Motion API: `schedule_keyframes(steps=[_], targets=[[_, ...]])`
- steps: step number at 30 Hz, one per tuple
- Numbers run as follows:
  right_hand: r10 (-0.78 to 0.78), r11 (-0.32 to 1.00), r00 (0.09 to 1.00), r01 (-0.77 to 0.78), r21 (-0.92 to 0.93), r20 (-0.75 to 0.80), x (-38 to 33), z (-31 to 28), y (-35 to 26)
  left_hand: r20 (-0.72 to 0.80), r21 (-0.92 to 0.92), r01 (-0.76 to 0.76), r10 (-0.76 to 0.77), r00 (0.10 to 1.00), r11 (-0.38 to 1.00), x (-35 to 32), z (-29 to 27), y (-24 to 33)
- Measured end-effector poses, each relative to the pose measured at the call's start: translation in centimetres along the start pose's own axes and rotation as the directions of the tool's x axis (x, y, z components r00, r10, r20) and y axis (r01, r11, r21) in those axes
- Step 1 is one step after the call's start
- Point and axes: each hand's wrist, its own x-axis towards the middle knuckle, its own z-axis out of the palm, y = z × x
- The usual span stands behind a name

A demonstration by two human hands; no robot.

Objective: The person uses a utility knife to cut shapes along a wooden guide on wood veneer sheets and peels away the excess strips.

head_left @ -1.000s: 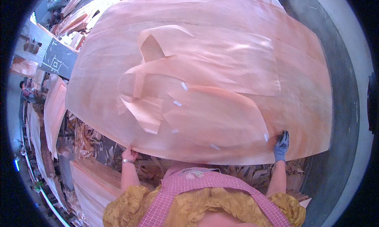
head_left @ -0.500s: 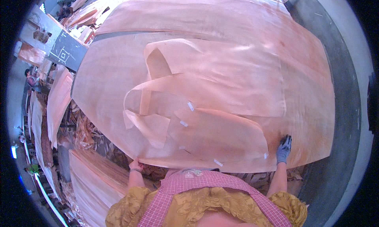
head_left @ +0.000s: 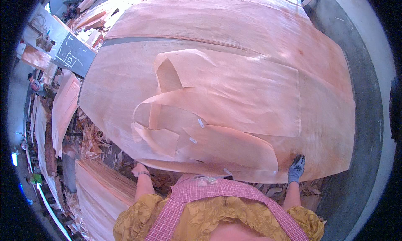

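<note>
A broad, thin sheet of pinkish wood veneer [head_left: 113,86] lies over the wide stack in front of me. My left hand [head_left: 140,169], bare, is closed on its near left edge, with the fingertips partly hidden. Further right, my right hand [head_left: 296,169], in a grey-blue glove with dark fingers, lies on the sheet near its front edge, fingers stretched out. Between my hands, a loose veneer piece [head_left: 243,142] rests on the sheet among small white tape strips [head_left: 193,140]. Beyond it is a larger loose piece [head_left: 251,94], and a curled strip [head_left: 161,140] bends up at its left.
Another veneer stack [head_left: 100,190] stands low at my left, with torn scraps [head_left: 94,138] beside it. A dark board with white marks [head_left: 73,52] is at the far left. Near it is another person [head_left: 34,84]. Grey floor [head_left: 364,115] runs along the right.
My left hand has shifted slightly left and up, with the sheet's near edge in it. My right hand has slid a little left and nearer. The whole view has shifted slightly.
</note>
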Motion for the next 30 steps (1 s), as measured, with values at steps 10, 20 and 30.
schedule_keyframes(steps=[10,20,30], targets=[[-0.073,0.997,0.990,0.076,-0.018,0.124,6.0,-4.1,-3.0,0.470,0.044,-0.973,0.864,-0.179,-0.225,-19.0,13.2,26.0],[-0.340,0.897,0.939,0.338,0.285,-0.046,14.0,-7.8,-27.4,0.854,-0.045,-0.994,0.512,-0.090,-0.100,-15.5,19.5,31.5],[-0.558,0.807,0.829,0.549,0.220,-0.021,34.5,-1.5,-40.3,0.970,-0.131,-0.975,0.228,-0.089,0.178,-15.1,18.0,37.4]])
